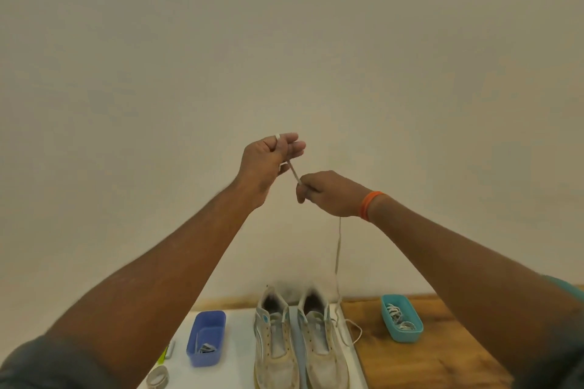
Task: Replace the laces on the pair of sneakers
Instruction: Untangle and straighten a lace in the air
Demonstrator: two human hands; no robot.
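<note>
Two worn white sneakers stand side by side on a white mat (243, 322), the left sneaker (275, 338) and the right sneaker (322, 338), both with bare eyelets. A pale lace (338, 249) is held high in front of the wall. My left hand (265, 164) pinches its upper end, and the lace wraps over a finger. My right hand (328, 194) grips the lace just below. From there the lace hangs down to the table beside the right sneaker, where its tail loops.
A blue bin (207, 338) with a lace inside sits left of the sneakers. A teal bin (401, 319) holding several laces rests on the wooden table (426, 363) at right. A tape roll (157, 377) and a small green-and-grey item (167, 352) lie at the mat's left edge.
</note>
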